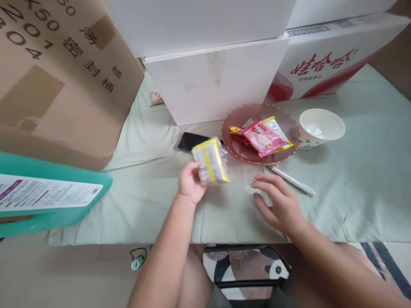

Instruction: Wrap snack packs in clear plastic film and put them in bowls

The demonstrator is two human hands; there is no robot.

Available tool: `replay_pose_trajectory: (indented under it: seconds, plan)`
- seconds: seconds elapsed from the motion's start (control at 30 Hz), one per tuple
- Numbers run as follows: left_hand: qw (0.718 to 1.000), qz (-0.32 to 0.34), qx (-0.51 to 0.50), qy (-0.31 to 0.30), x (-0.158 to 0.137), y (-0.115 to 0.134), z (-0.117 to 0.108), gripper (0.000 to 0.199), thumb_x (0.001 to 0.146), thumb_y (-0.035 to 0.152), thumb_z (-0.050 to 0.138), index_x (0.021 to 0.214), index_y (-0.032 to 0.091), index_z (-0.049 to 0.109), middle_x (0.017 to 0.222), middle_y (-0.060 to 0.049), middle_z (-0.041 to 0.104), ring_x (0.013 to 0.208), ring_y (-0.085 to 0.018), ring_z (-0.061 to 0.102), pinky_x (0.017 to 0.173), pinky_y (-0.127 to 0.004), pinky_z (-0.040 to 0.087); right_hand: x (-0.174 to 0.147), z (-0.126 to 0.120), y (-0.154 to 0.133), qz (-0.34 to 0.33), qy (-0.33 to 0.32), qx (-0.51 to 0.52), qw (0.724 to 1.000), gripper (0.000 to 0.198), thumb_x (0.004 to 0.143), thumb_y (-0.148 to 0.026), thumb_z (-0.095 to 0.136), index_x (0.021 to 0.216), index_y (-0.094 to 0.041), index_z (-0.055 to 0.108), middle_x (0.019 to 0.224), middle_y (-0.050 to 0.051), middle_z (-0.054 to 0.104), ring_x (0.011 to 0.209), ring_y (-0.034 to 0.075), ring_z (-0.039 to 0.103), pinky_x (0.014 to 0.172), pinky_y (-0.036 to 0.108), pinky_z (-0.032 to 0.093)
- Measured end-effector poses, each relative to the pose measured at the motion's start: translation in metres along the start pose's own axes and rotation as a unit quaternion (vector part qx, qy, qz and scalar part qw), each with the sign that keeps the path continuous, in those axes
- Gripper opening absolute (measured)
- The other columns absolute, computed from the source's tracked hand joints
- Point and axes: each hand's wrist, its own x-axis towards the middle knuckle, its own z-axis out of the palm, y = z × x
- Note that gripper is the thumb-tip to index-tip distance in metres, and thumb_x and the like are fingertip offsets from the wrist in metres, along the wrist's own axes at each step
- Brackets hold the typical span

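Note:
My left hand (192, 183) grips a yellow and white snack packet (209, 162) by its left edge, raised a little over the cloth and slightly blurred. Just behind the packet lies a dark phone (192, 141), partly covered by it. To the right, my right hand (278, 201) hovers with fingers apart and holds nothing. A white pen (293, 182) rests near its fingertips. Beyond the pen sits a pink ribbed glass plate (229, 147) bearing several wrapped snacks, with a pink wafer packet (263, 137) on top.
A white paper cup (321, 126) stands right of the plate. White cartons (212, 85) line the back, with a red-printed box (324, 64) at right. A brown cardboard box (64, 94) and a teal jug (54, 218) occupy the left. Pale green cloth (144, 209) covers the table.

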Motion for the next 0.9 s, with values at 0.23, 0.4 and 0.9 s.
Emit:
replay_pose_trajectory:
  seconds: [0.23, 0.4, 0.9]
  plan:
    - [0.992, -0.052, -0.105, -0.037, -0.001, 0.012, -0.004, 0.031, 0.087, 0.044, 0.060, 0.106, 0.022, 0.068, 0.085, -0.004, 0.060, 0.050, -0.005, 0.035, 0.037, -0.015, 0.030, -0.011, -0.019, 0.033, 0.126, -0.062, -0.172, 0.975, 0.024, 0.094, -0.034, 0.053, 0.109, -0.021, 0.066, 0.091, 0.011, 0.070, 0.083, 0.030, 0.067, 0.077, 0.046, 0.053]
    - [0.991, -0.048, -0.116, -0.034, 0.004, 0.009, -0.001, 0.033, 0.091, 0.044, 0.058, 0.113, 0.021, 0.066, 0.089, -0.005, 0.058, 0.059, -0.007, 0.045, 0.046, -0.016, 0.042, -0.015, -0.025, 0.047, 0.165, -0.071, -0.224, 0.958, 0.038, 0.092, -0.036, 0.051, 0.123, -0.018, 0.064, 0.110, 0.018, 0.066, 0.101, 0.037, 0.065, 0.086, 0.054, 0.052]
    - [0.992, -0.011, -0.124, -0.020, 0.001, 0.010, -0.017, 0.045, 0.089, 0.056, 0.056, 0.118, 0.023, 0.065, 0.099, -0.009, 0.068, 0.083, -0.019, 0.063, 0.071, -0.030, 0.053, -0.008, -0.009, -0.006, 0.135, -0.175, 0.014, 0.975, 0.017, 0.100, -0.036, 0.045, 0.103, -0.024, 0.056, 0.078, 0.003, 0.068, 0.063, 0.021, 0.065, 0.057, 0.034, 0.048]
